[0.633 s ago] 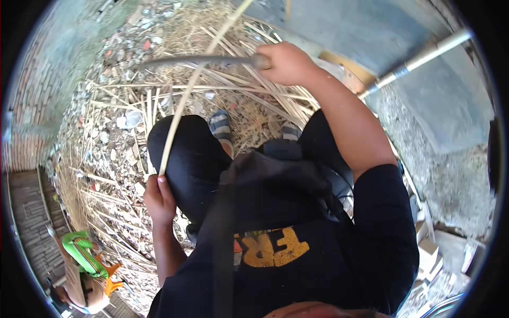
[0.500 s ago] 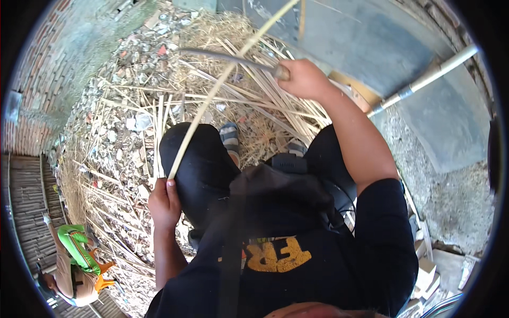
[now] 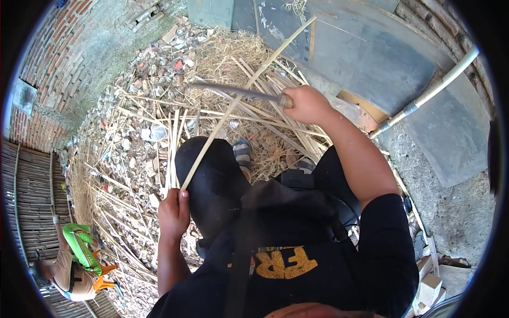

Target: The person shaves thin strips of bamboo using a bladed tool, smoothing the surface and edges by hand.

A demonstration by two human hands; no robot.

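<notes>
And here we are, mid-work: the left hand has the near end of a long, flat, pale-yellow bamboo-like strip pinched tight beside the black-clad left knee, the strip slanting up and away to the right above the rubble-strewn ground. The right hand is wrapped round the worn wooden handle of a long, dark, slightly curved metal blade, which crosses the strip about midway. Whether edge and strip actually touch is hard to call from overhead.

The step in hand looks like blade work on that strip; the next move, I'd judge, calls for a firm pinch at the near end and a steady, well-controlled edge, clear of knee and left hand.

Now the count: one strip held, one blade, two hands, both occupied. Two striped grey sandals below, one partly hidden. One slim, pale pole on the right. Far left, one co-worker in green trousers with one orange plastic stool. The loose pale strips? Many, too tangled to number, beside dry tan straw.
</notes>
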